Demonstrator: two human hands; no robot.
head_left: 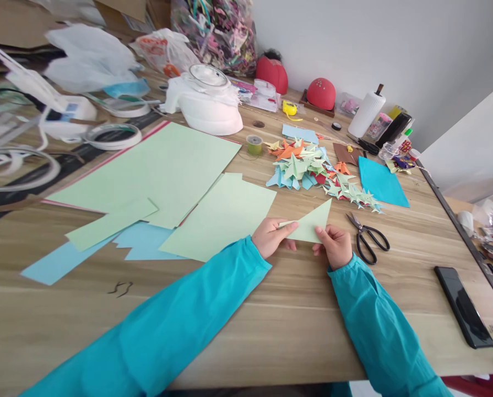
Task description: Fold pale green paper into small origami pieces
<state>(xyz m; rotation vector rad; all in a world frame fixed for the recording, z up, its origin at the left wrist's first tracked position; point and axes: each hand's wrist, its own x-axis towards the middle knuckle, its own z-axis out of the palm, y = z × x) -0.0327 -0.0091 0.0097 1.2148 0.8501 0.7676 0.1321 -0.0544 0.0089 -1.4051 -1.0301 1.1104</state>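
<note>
Between my two hands is a piece of light green paper (pixel 312 225), folded so that one corner points up to the right. My left hand (pixel 269 237) pinches its left end, thumb on top. At the lower right edge, my right hand (pixel 335 243) grips it between thumb and fingers. Just right of that hand lie black-handled scissors (pixel 368 238), blades pointing away. Light green sheets (pixel 225 215) spread out on the left. Beyond my hands is a pile of folded paper stars (pixel 299 165) in green, blue, orange and red.
A black phone (pixel 464 306) lies at the right. A green strip (pixel 114 223) and blue strips (pixel 64 262) are on the left. Farther back are a thread spool (pixel 254 145), a turquoise sheet (pixel 382 181), red pincushions (pixel 320 94), a white bottle (pixel 366 114) and tape rolls (pixel 112 135).
</note>
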